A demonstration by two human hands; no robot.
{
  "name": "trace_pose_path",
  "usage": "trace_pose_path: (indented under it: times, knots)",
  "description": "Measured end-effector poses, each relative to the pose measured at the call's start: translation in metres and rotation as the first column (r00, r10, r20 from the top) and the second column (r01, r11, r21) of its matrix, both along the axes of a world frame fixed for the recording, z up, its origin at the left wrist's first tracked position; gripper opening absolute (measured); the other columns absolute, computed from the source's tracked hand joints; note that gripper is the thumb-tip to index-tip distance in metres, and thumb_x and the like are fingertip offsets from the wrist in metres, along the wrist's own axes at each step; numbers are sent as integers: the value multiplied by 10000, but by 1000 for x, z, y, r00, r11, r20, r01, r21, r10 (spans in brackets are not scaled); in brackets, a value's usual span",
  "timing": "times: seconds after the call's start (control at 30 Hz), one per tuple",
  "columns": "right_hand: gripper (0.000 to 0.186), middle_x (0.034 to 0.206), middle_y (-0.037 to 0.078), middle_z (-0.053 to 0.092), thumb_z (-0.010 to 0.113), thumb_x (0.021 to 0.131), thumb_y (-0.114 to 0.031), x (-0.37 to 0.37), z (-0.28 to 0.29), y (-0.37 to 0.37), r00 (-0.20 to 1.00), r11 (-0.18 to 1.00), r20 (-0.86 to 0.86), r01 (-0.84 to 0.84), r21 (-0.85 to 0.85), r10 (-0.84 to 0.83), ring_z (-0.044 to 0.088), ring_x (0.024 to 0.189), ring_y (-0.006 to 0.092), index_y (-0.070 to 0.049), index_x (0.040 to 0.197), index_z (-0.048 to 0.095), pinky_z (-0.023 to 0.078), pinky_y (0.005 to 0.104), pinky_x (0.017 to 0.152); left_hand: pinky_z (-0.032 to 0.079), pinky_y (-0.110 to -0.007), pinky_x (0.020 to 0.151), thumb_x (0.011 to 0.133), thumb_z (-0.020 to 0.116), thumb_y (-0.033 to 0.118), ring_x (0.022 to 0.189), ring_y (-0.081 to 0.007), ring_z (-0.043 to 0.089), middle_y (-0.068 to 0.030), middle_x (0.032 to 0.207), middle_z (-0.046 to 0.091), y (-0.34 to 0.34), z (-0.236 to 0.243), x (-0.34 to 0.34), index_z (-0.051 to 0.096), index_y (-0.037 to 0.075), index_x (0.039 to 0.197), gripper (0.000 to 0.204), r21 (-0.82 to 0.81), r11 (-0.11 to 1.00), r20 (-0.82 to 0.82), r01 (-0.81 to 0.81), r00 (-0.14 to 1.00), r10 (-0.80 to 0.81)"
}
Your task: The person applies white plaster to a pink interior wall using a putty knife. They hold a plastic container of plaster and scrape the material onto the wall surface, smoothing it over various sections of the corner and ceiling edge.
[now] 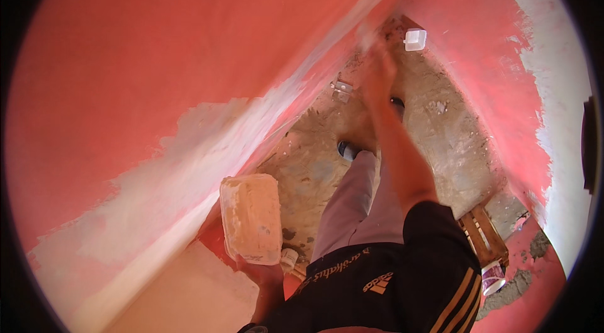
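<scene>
My left hand (261,272) grips the lower end of a rectangular plastic tub (251,218), its surface coated with pale, pinkish paste. The tub is held close to the left wall, where a whitish, smeared band (214,138) runs below the red paint. Stretched far ahead, my right hand (379,68) is at the low part of that same wall, near the corner. Motion smears its fingers. A pale blur shows just beyond them against the wall, but I cannot make out a tool there.
On the dirty floor (447,138) lie a white foam box (414,39) near the far corner and a small metal-looking piece (341,90) by the left wall. A wooden crate (484,237) and a purple-and-white bucket (493,277) stand at my right. A white container (289,259) sits beside my left hand.
</scene>
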State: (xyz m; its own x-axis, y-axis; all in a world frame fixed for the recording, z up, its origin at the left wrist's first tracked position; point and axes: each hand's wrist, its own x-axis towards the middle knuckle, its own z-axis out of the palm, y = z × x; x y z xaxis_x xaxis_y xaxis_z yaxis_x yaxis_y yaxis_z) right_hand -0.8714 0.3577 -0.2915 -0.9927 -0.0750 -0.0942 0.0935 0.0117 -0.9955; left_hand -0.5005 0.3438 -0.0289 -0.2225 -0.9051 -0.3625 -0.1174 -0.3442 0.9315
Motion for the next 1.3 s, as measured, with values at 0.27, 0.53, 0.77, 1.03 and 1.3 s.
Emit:
trace_pose_path:
  times: [0.27,0.53,0.77,1.03,1.3]
  knots:
    - [382,1031,225,675,551,953,-144,108,-27,-63,984,973,30,-176,150,174,658,951,366,-87,1325,613,506,448,875,369,-432,1104,1011,344,388,1345,-281,428,-125,1426,458,11,-14,-6,377,60,1461,558,126,978,-98,-166,979,179]
    - [237,1050,112,654,488,987,-89,-2,-29,-4,994,972,59,-102,214,91,602,974,194,7,1149,634,490,347,884,341,-422,1129,1029,323,410,1358,-280,412,-109,1458,442,14,-16,11,378,70,1471,561,74,994,-104,-81,991,88]
    - [361,1045,176,682,483,1014,-272,79,-44,-75,996,984,-64,-47,174,58,647,1000,283,-30,1234,637,501,401,858,329,-412,1131,1041,305,398,1354,-261,405,-93,1439,444,10,-21,7,385,64,1453,536,-5,997,-33,-78,996,78]
    - [390,1002,187,686,457,1042,-318,94,-84,-18,992,968,53,-127,216,118,664,960,272,-61,1271,640,505,404,826,363,-401,1098,1034,301,400,1332,-259,415,-95,1449,418,4,-9,-15,352,69,1463,544,-186,972,230,146,968,-101]
    - [377,1074,199,673,432,1047,-277,-154,-72,20,989,992,-73,129,-12,-130,654,997,289,-88,1327,602,493,419,881,384,-414,1082,1036,322,396,1330,-255,415,-85,1399,440,14,-27,-33,369,120,1455,504,105,994,29,-36,999,33]
